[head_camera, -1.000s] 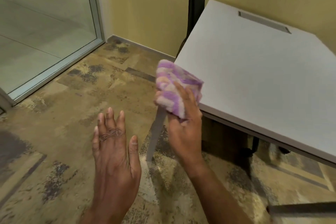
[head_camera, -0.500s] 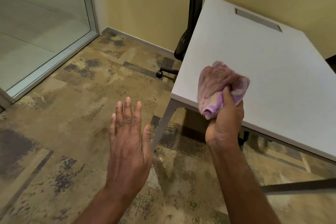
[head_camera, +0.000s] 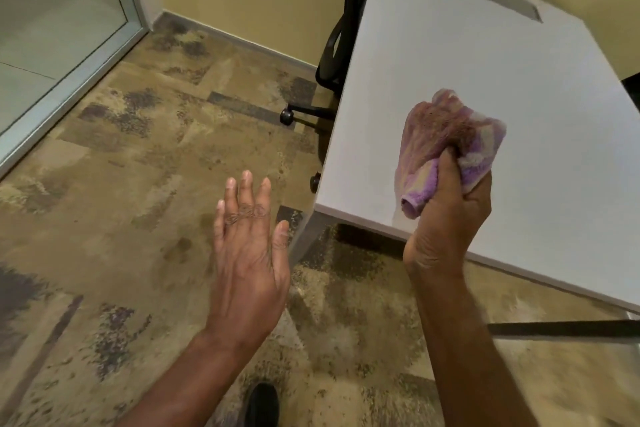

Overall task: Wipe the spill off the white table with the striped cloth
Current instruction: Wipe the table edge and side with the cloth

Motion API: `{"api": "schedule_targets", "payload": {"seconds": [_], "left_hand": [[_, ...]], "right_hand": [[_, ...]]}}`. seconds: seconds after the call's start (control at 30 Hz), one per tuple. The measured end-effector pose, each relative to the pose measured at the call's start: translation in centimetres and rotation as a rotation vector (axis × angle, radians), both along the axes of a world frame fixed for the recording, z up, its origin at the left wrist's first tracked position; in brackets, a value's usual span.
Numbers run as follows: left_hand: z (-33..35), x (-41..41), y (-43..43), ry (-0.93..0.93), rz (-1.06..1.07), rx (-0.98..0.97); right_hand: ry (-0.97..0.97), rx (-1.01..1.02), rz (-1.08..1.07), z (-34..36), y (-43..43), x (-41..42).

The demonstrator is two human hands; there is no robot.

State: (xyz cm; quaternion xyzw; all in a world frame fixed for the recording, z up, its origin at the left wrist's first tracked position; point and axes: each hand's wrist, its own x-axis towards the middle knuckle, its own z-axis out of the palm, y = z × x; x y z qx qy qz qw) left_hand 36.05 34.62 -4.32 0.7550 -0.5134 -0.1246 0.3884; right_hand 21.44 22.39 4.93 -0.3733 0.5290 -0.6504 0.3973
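1. Compared with a second ago, the white rectangular table (head_camera: 485, 87) fills more of the view and sits closer, so the person has stepped up to its near-left corner; its surface looks bare and clean from here, and no wet patch can be made out in this picture.
2. Behind the table's left edge, the black office chair (head_camera: 332, 55) on castors has come into sight, standing apart from both arms on the mottled brown carpet (head_camera: 138, 184).
3. The right hand (head_camera: 450, 215) has travelled from beside the table to above its near edge, and it is clenched around the bunched purple-and-white striped cloth (head_camera: 446, 146), whose exposed face looks brown-stained.
4. The cloth is raised over the tabletop near the corner; whether it touches the surface cannot be told.
5. The left hand (head_camera: 249, 246) hangs flat and spread over the carpet, gripping nothing.
6. Judged from this, the wipe itself is about to begin or resume: the cloth needs pressing down and sweeping.
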Motion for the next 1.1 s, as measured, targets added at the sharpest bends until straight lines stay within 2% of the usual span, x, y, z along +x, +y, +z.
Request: {"api": "schedule_targets", "payload": {"seconds": [0.43, 0.83, 0.97, 1.1], "left_hand": [[-0.9, 4.8, -4.7, 0.091, -0.045, 0.041], [-4.3, 8.1, -5.4, 0.244, -0.261, 0.119], [-5.1, 9.2, -5.5, 0.278, -0.312, 0.126], [-5.3, 9.8, -5.7, 0.308, -0.353, 0.143]], "right_hand": [[0.271, -0.013, 0.046, 0.2, -5.7, 5.0], [0.763, -0.023, 0.047, -2.3, -6.9, 8.4], [0.957, 0.012, 0.106, -3.2, -7.3, 8.9], [1.055, 0.046, 0.176, -3.4, -8.1, 9.0]]}}
